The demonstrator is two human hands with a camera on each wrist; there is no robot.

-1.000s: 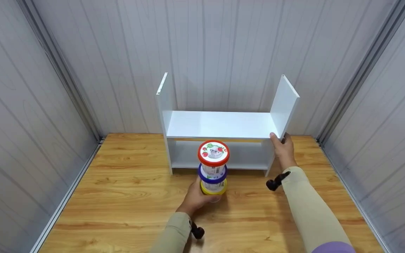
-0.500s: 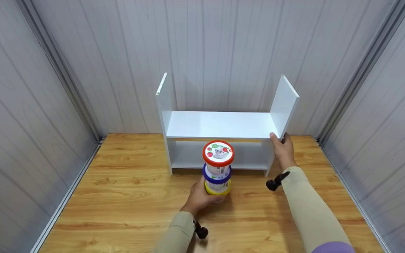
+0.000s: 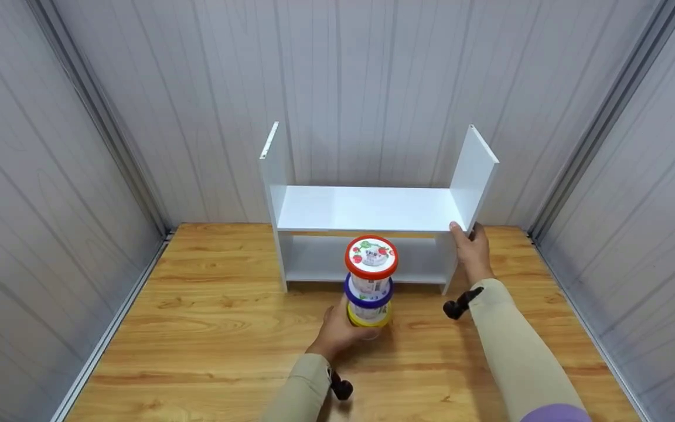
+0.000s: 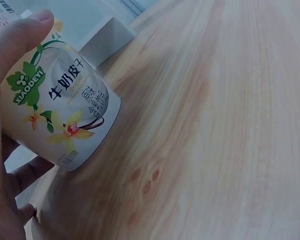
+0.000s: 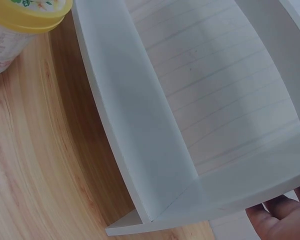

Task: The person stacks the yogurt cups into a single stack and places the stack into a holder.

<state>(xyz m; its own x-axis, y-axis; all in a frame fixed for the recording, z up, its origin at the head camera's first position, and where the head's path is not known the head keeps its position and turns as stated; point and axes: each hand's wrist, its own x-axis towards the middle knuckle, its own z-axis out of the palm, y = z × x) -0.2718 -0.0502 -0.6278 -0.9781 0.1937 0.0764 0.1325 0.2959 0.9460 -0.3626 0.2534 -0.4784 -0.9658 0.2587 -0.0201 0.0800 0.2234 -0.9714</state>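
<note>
My left hand [image 3: 340, 333] grips the lowest of three stacked lidded cups, the yellow-lidded cup [image 4: 60, 100], printed with yellow flowers. Above it stand a blue-lidded cup [image 3: 368, 297] and, on top, a red-lidded cup [image 3: 371, 258] with strawberries on its lid. The stack is upright in front of the white shelf [image 3: 367, 208]. My right hand [image 3: 473, 253] holds the shelf's right side panel, thumb at the front by the upper board and fingers around the outer face. In the right wrist view only some fingertips [image 5: 275, 215] of that hand show, beside the panel.
A wood-grain table [image 3: 220, 328] lies under everything. Pale panelled walls [image 3: 367, 88] enclose its back and sides, with metal strips at the corners. The shelf stands near the back wall, with two side panels rising above its upper board and a lower board beneath.
My left hand has carried the stack of cups a little to the right. The right hand and the shelf have stayed in place.
</note>
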